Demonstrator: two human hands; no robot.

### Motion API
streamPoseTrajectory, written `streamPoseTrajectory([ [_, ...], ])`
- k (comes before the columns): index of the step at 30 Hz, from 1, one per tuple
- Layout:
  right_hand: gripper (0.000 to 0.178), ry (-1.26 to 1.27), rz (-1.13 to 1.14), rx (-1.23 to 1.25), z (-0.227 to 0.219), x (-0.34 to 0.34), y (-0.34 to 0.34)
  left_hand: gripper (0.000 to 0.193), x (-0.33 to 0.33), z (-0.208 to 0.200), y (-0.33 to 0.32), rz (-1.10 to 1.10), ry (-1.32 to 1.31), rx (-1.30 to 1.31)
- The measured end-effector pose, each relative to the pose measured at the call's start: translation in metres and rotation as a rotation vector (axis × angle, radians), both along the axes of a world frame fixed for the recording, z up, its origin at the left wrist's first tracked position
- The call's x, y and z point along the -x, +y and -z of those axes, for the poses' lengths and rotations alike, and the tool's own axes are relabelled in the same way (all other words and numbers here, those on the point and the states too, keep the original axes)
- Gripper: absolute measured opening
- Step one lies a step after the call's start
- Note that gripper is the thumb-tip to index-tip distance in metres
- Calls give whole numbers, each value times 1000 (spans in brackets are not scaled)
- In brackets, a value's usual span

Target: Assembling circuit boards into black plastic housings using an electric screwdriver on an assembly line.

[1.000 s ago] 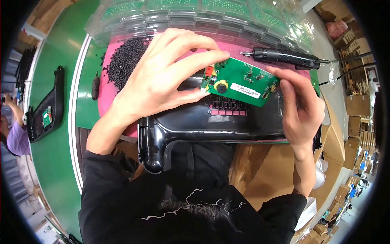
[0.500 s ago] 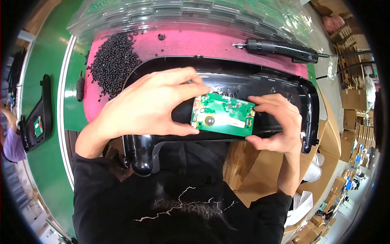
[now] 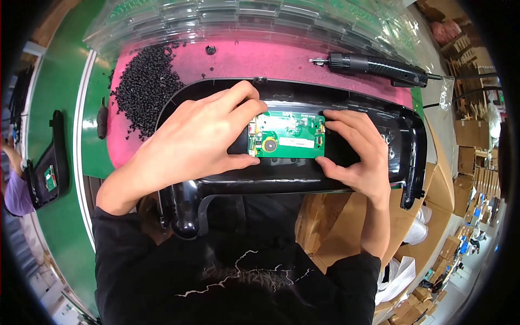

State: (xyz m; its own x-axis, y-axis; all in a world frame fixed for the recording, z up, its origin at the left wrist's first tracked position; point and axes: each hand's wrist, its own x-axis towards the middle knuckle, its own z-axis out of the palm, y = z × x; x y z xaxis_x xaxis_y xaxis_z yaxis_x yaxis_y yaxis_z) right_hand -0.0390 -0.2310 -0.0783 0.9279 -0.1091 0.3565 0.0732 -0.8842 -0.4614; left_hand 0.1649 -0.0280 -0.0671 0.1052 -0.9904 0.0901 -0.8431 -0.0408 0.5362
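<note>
Between my two hands is a green circuit board, with a round buzzer-like part and a white label strip on its upper face. My left hand grips its left end, thumb at the near corner and fingers at the far one. The right end is pinched the same way by my right hand. Beneath the board lies a large black plastic housing, hollow side up, with a rounded leg at its near left. Whether the board touches the housing floor I cannot tell.
On the pink mat lie a heap of small black screws and a black electric screwdriver. Clear plastic trays stand behind. A small hand tool is at left, cardboard boxes at right. Another person's purple sleeve shows far left.
The circuit board has moved slightly left and up in view and turned from a tilt to level with the housing. Both hands keep hold of it. The housing has shifted slightly.
</note>
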Motion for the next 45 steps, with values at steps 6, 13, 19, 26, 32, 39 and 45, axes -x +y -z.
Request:
streamPoseTrajectory([
  [6,49,35,31,-26,-5,1,-12,64,-2,-1,-15,30,-2,14],
  [13,48,66,33,-49,-8,-1,-14,64,-5,-3,-18,33,33,-6],
  [19,48,63,3,-57,-10,-9,-7,63,-10,-6,-9,24,-14,18],
  [26,51,122,45,-24,-15,-10,9,60,-14,-4,5,100,-19,3],
  [32,60,169,70,24,-21,-7,16,59,-14,-2,11,120,-17,26],
  [39,39,-112,605,-82,-34,11,-30,34,-66,1,4,-77,-126,510],
  [45,44,152,753,-212,-47,13,-137,34,-94,14,28,-344,-182,66],
])
